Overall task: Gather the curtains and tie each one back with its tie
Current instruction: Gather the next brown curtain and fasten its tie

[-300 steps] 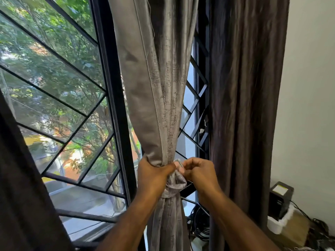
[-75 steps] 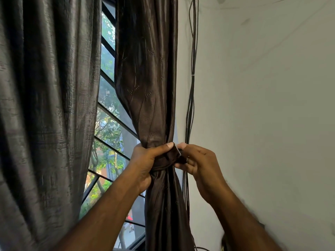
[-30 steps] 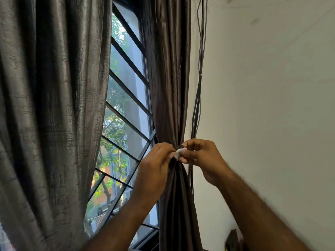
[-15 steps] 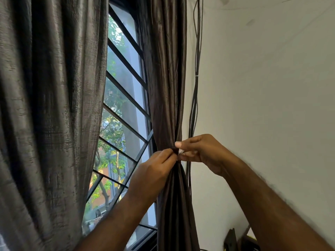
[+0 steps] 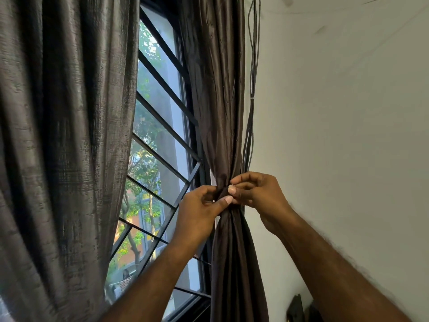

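A dark brown curtain (image 5: 220, 101) hangs beside the right wall, gathered into a narrow waist at mid height. A matching dark tie (image 5: 221, 194) wraps that waist, mostly hidden by my fingers. My left hand (image 5: 197, 214) pinches the tie from the left, thumb pressed against the front. Opposite it, my right hand (image 5: 257, 196) pinches the tie's end, and the fingertips of both hands meet at the waist. A grey curtain (image 5: 62, 147) hangs loose on the left.
A window with black diagonal bars (image 5: 162, 126) shows trees between the two curtains. Black cables (image 5: 251, 89) run down the white wall (image 5: 343, 135) just right of the brown curtain. Dark objects (image 5: 301, 310) sit low at the bottom right.
Both hands have stayed on the brown curtain's waist; the fingers have closed tighter on the tie and a small pale piece seen between them a second ago is hidden now.
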### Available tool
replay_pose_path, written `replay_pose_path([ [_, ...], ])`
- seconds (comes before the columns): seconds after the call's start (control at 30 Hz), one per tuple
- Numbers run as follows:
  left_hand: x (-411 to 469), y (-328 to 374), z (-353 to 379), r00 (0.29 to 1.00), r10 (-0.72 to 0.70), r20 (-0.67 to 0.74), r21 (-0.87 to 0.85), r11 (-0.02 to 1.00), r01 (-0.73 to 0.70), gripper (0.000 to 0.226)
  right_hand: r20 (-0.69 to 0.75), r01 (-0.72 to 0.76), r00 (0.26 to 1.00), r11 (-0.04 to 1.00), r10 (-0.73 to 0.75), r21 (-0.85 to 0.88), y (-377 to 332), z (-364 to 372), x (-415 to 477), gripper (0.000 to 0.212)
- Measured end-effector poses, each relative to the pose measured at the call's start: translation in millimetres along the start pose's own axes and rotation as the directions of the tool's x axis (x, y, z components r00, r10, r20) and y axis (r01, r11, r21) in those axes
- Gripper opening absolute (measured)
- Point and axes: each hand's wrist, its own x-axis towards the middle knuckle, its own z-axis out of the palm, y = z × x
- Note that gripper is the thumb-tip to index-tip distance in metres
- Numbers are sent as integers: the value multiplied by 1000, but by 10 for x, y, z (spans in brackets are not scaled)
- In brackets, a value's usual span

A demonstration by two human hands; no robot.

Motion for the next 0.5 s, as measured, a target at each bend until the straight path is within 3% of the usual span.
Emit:
replay_pose_path([
  [0.1,25,-28,-17,1000,20,9,81,997,-21,22,85,-7,996,1000,8,-14,-4,-68,-18,17],
  [0.17,27,-27,-9,999,-3,-53,60,998,6,18,104,79,993,969,-56,-233,-33,-84,-4,14],
  [0.23,27,-5,10,995,0,-97,96,995,10,21,90,180,984,832,-156,-525,-60,-63,30,10],
  [0.27,40,-2,21,995,4,-105,113,994,8,20,77,200,978,780,-192,-593,-66,-43,46,10],
  [0.4,64,33,72,1000,-3,-30,138,990,7,25,-34,178,966,758,-255,-627,-19,26,65,26],
  [0.5,78,29,86,1000,-14,15,159,987,12,27,-36,150,978,812,-206,-564,-13,-24,84,24],
])
